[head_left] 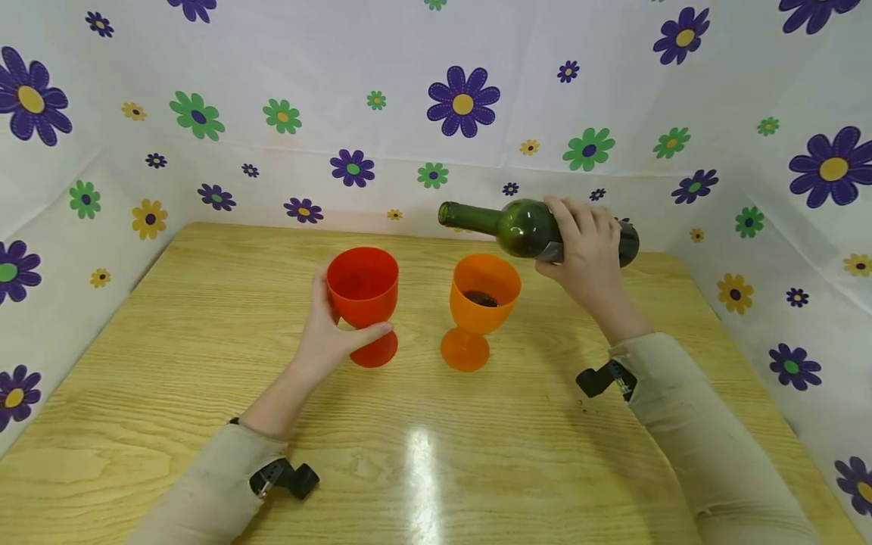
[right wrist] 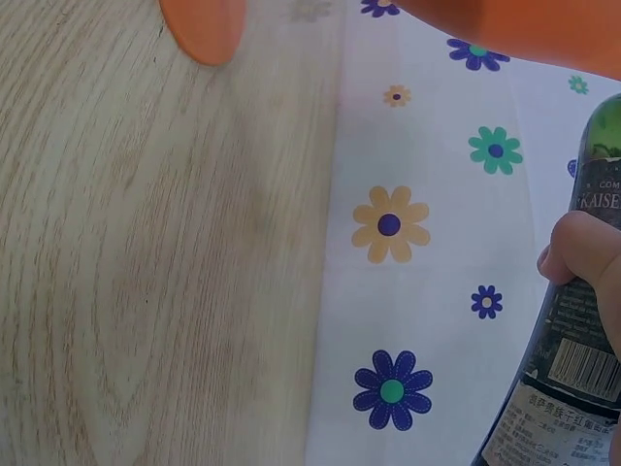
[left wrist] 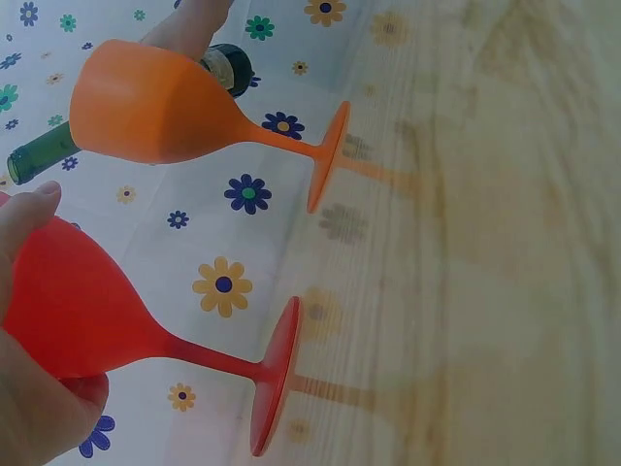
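Observation:
A green glass wine bottle (head_left: 527, 229) lies nearly level in the air in my right hand (head_left: 587, 246), its mouth pointing left. In the right wrist view, the thumb (right wrist: 582, 254) presses on the bottle's dark label (right wrist: 572, 340). Below the bottle's neck an orange goblet (head_left: 470, 318) stands upright with dark liquid (head_left: 481, 298) inside. To its left is a red goblet (head_left: 364, 288), upright; no liquid shows in it. My left hand (head_left: 331, 333) holds the red goblet's bowl, fingers behind it and thumb in front. In the left wrist view, both goblet feet touch the table.
The wooden table (head_left: 422, 424) has a few small dark specks (head_left: 583, 406) at the right. A white cloth (head_left: 381, 45) with printed flowers hangs behind the table and along both sides. Each sleeve carries a black wrist mount (head_left: 282, 478).

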### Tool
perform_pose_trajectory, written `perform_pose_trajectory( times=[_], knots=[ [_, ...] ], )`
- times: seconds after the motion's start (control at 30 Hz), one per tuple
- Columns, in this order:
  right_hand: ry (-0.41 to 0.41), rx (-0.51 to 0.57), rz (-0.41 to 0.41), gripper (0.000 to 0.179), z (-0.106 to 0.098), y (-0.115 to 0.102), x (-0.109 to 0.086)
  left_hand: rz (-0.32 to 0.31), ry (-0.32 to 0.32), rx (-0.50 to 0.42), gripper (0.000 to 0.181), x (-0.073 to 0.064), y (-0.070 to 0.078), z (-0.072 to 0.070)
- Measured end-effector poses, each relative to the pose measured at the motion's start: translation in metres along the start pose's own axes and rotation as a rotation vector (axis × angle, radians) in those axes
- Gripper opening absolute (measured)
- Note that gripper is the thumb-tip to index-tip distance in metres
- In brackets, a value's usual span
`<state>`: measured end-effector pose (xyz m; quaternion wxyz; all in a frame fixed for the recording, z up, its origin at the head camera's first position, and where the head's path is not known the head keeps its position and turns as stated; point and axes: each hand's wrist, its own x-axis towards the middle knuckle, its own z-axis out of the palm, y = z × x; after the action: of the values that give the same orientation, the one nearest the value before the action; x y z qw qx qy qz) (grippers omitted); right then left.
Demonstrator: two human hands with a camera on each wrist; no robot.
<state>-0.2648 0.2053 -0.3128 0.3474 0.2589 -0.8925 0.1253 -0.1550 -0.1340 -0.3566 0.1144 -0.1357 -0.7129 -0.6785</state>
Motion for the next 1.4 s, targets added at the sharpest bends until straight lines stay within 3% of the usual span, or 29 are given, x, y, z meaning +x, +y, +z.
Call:
perform_pose_trajectory(
  times=[0.23,0.43,0.6,0.8,0.97,1.2,1.4],
  knots=[
    [-0.002,-0.011,-0.034,0.094,0.009,-0.002,0.007,-0.04,0.012,0.035,0.092,0.006,-0.02,-0.003],
    [-0.021,-0.009,-0.06,0.097,0.014,-0.006,0.013,-0.088,0.012,0.042,0.091,0.007,-0.015,-0.002],
    [-0.009,-0.005,-0.084,0.097,0.019,-0.009,0.017,-0.064,-0.03,0.013,0.084,0.009,-0.003,0.0],
    [-0.014,-0.009,-0.113,0.098,0.023,-0.01,0.022,-0.044,-0.065,-0.002,0.081,0.012,-0.002,0.0],
    [-0.026,-0.002,-0.128,0.099,0.025,-0.012,0.025,-0.034,-0.082,-0.005,0.08,0.016,-0.007,-0.002],
    [0.001,0.005,-0.164,0.097,0.029,-0.015,0.028,-0.025,-0.119,-0.025,0.081,0.023,-0.029,-0.006],
    [0.004,-0.006,-0.195,0.096,0.031,-0.015,0.032,-0.012,-0.141,-0.032,0.082,0.025,-0.033,-0.007]
  ],
)
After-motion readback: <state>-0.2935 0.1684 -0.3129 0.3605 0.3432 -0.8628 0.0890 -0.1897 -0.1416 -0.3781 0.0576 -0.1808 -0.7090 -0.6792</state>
